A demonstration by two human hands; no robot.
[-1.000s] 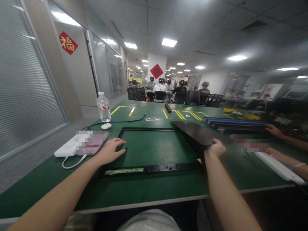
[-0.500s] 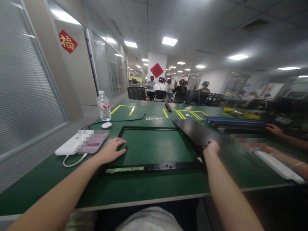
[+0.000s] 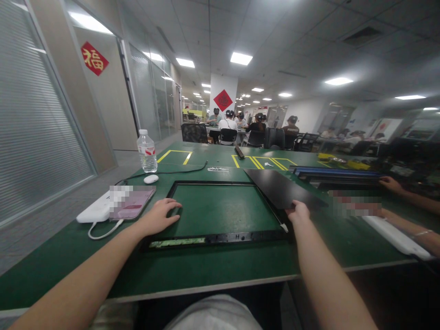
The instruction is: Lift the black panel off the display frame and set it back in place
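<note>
A black rectangular frame [image 3: 220, 238] lies flat on the green table, with a green circuit strip [image 3: 177, 242] along its near edge. My left hand [image 3: 161, 215] rests at the frame's left side, thumb and fingers apart, holding nothing. In my right hand [image 3: 298, 211] I grip the near edge of a thin dark panel [image 3: 282, 185], which is tilted over the frame's right side. A small white tab [image 3: 283, 228] shows at the frame's near right corner, close to my right hand.
To the left are a water bottle [image 3: 147, 153], a white earbud case [image 3: 151, 179], a phone [image 3: 137, 204] and a white power bank [image 3: 92, 208]. On the right, another person's hands work beside a blue-edged bar [image 3: 337, 172] and a long white device [image 3: 395, 238].
My right hand and the dark panel have shifted slightly left. The white tab at the corner shows more clearly. My left hand has hardly moved.
</note>
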